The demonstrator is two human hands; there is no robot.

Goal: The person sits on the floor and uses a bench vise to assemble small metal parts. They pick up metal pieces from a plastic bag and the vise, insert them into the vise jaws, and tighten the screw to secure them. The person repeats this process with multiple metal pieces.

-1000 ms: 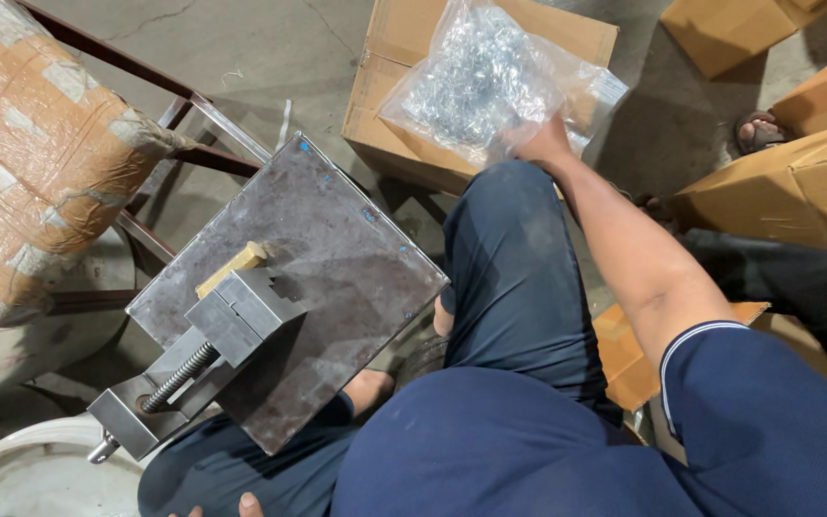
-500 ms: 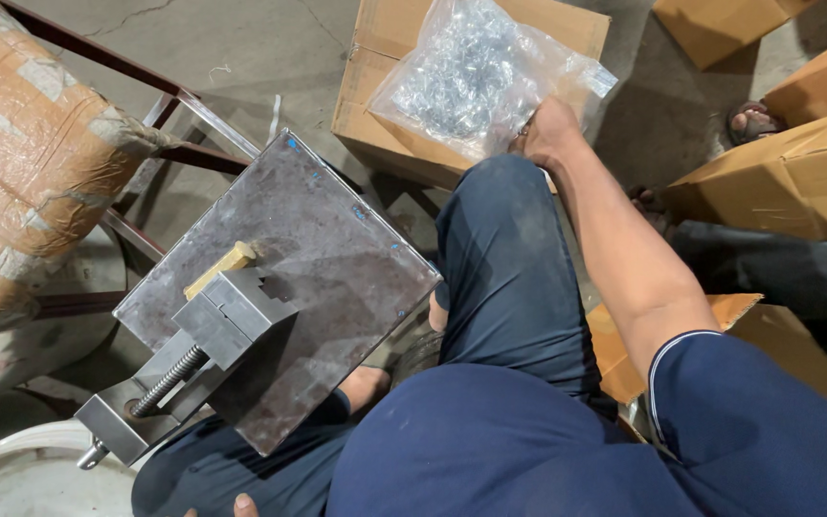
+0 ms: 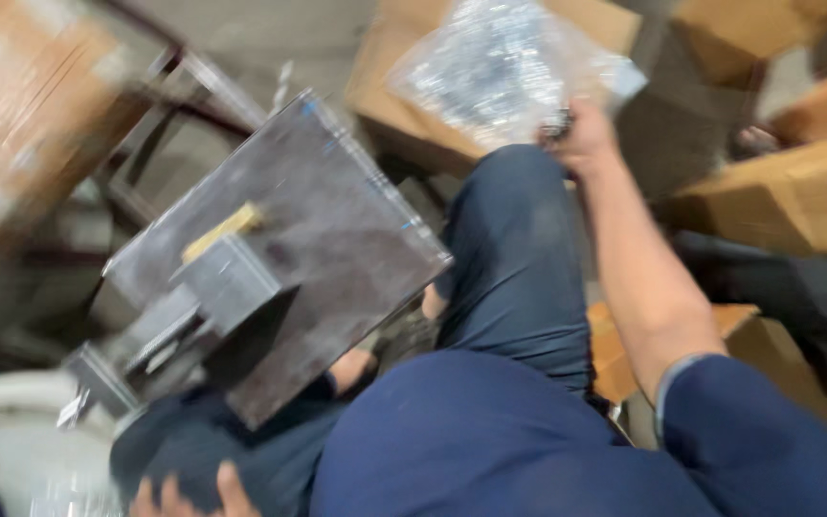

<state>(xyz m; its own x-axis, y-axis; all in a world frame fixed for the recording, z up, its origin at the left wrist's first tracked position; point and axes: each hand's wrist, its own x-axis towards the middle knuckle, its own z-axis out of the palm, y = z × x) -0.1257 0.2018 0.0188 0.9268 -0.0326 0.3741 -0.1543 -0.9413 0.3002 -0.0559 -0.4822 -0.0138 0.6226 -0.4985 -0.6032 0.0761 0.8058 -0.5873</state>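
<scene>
Frame blurred. Right hand extended past the knee, fingers curled at the edge of a crinkled clear plastic bag of small shiny metal parts; grip on something dark, cannot tell what. Bag lies on an open cardboard box. Left hand low, only fingertips seen, grip unclear. Flat grey metal plate on the lap carries a blocky steel vise.

A single head-worn view looks steeply down, close over the person's lap; the grey table lies toward ten o'clock, cardboard boxes toward one o'clock. The frame is motion-blurred.
</scene>
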